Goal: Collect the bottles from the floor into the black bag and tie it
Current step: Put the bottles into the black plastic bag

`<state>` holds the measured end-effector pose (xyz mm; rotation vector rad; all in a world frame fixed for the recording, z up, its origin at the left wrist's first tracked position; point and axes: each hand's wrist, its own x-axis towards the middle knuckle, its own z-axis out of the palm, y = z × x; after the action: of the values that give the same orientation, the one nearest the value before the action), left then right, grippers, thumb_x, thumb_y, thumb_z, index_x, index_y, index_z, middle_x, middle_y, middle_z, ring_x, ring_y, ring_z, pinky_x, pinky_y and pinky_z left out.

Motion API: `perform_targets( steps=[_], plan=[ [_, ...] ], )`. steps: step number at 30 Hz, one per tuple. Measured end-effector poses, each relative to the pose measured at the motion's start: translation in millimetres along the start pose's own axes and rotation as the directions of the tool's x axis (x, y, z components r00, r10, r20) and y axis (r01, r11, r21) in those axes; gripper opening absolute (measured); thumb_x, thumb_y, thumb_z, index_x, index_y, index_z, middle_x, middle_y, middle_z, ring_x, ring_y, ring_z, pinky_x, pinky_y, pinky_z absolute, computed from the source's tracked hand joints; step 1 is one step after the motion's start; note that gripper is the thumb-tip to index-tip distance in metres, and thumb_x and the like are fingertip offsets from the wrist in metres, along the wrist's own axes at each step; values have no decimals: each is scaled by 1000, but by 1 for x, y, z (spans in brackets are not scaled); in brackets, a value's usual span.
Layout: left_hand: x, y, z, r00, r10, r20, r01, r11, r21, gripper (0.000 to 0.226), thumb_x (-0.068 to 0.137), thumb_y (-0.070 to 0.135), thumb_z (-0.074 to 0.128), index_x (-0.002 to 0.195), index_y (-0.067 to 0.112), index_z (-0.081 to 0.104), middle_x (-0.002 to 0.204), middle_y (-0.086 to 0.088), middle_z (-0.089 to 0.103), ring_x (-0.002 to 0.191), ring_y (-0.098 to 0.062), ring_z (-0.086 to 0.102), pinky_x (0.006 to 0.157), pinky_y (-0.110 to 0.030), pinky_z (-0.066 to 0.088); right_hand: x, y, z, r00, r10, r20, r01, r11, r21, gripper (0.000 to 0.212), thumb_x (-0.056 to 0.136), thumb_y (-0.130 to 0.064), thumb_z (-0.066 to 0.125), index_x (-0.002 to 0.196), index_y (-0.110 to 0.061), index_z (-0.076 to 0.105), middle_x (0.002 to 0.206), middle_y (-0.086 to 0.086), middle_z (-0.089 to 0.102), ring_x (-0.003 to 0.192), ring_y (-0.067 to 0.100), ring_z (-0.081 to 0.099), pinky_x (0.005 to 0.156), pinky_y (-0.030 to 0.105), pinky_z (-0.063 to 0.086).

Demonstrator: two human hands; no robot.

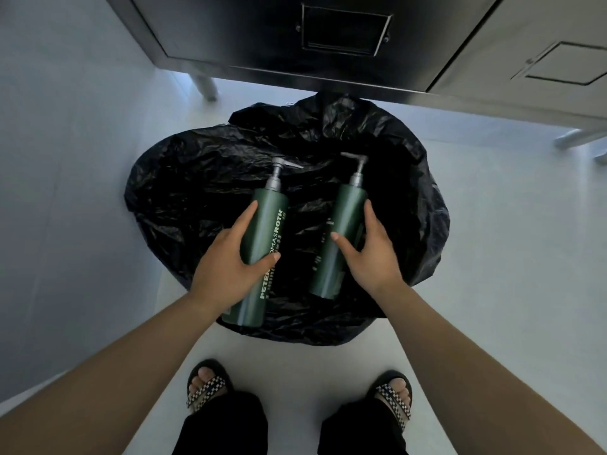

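Two bare forearms reach forward from the bottom of the frame, above a pair of feet in checkered-strap sandals (pixel 207 387) and black trousers (pixel 223 425) on a pale floor (pixel 509 257). Each hand holds a dark green pump bottle over the wide-open mouth of a black bag (pixel 184 192) that sits on the floor directly ahead. At left, the left hand (pixel 226 257) wraps around the middle of the left bottle (pixel 267 224), fingers along its far side and thumb pressed across the white lettering, which reads "PETER THOMAS ROTH" in part. At right, the right hand (pixel 369 251) grips the right bottle (pixel 343 221) the same way, thumb on the front, fingers curled behind. Both bottles tilt away from the person, grey pump heads pointing toward the far rim of the bag, their bases nearest the camera. They hang side by side, apart from each other, the left one a little lower in the frame. Crinkled plastic spreads out around them. Beyond the bag stands a metal cabinet (pixel 262 34) on short legs, with a recessed rectangular handle in its front.
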<state>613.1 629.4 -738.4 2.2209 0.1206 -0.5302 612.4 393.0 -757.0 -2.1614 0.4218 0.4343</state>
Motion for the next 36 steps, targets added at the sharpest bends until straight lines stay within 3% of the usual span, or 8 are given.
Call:
perform_targets(
  steps=[5, 8, 12, 16, 19, 25, 29, 36],
  plan=[
    [-5, 6, -12, 998, -65, -1, 65, 996, -69, 88, 74, 53, 69, 138, 58, 9, 135, 5, 47, 116, -12, 49, 94, -32, 43, -8, -15, -25, 930, -324, -173, 233, 885, -402, 69, 81, -30, 72, 140, -13, 41, 142, 13, 42, 124, 29, 46, 93, 42, 48],
    [-7, 11, -12, 997, -73, -1, 72, 992, -107, 88, 73, 53, 69, 138, 59, 10, 132, 9, 47, 115, -10, 49, 93, -30, 42, -6, -14, -38, 894, -235, -382, 21, 873, -487, 91, 70, -42, 79, 144, -17, 33, 150, 16, 29, 134, 36, 30, 95, 56, 39],
    [-9, 8, -3, 999, -52, -7, 51, 994, -99, 88, 73, 52, 70, 137, 60, 11, 135, 9, 45, 116, -8, 48, 94, -30, 41, 12, -9, -35, 946, 57, -319, -121, 976, -182, 98, 75, -45, 74, 150, -23, 14, 155, 10, 23, 141, 28, 24, 109, 47, 33],
    [-8, -2, 11, 999, -53, 11, 54, 995, -79, 88, 72, 51, 70, 138, 60, 12, 133, 7, 47, 117, -9, 47, 95, -30, 41, 25, 3, -31, 934, 86, -347, -80, 996, 34, 60, 84, -26, 71, 138, -20, 47, 124, 1, 62, 112, 18, 59, 94, 21, 43],
    [-5, -8, 19, 998, -53, 43, 56, 996, -65, 88, 72, 51, 70, 138, 60, 11, 132, 6, 47, 115, -8, 47, 94, -29, 40, 30, 11, -39, 921, 87, -380, -16, 982, 187, 35, 84, -18, 71, 119, -16, 64, 89, -17, 64, 81, -12, 61, 72, -3, 37],
    [15, -12, 37, 998, -10, 64, 9, 1000, 21, 88, 75, 48, 69, 137, 60, 9, 128, 3, 47, 107, -5, 45, 81, -17, 37, 39, 28, -63, 876, 106, -471, 32, 961, 276, 27, 80, -16, 73, 106, -22, 69, 82, -21, 63, 73, -4, 61, 71, 2, 43],
    [43, -15, 44, 999, 24, 40, -30, 988, 149, 89, 80, 36, 68, 143, 47, 6, 142, -5, 34, 120, -15, 41, 92, -24, 36, 37, 34, -73, 907, 109, -406, 22, 952, 304, 25, 79, -17, 74, 99, -31, 69, 85, -8, 70, 76, 14, 66, 77, 21, 52],
    [1, 30, 10, 991, 34, 132, -54, 987, 151, 78, 85, 38, 63, 146, 39, 15, 143, -3, 37, 128, -12, 37, 104, -21, 28, -18, -5, -101, 944, 143, -297, -21, 926, 377, 21, 79, -16, 75, 89, -34, 68, 73, -10, 69, 60, 13, 62, 61, 20, 52]
  ],
)
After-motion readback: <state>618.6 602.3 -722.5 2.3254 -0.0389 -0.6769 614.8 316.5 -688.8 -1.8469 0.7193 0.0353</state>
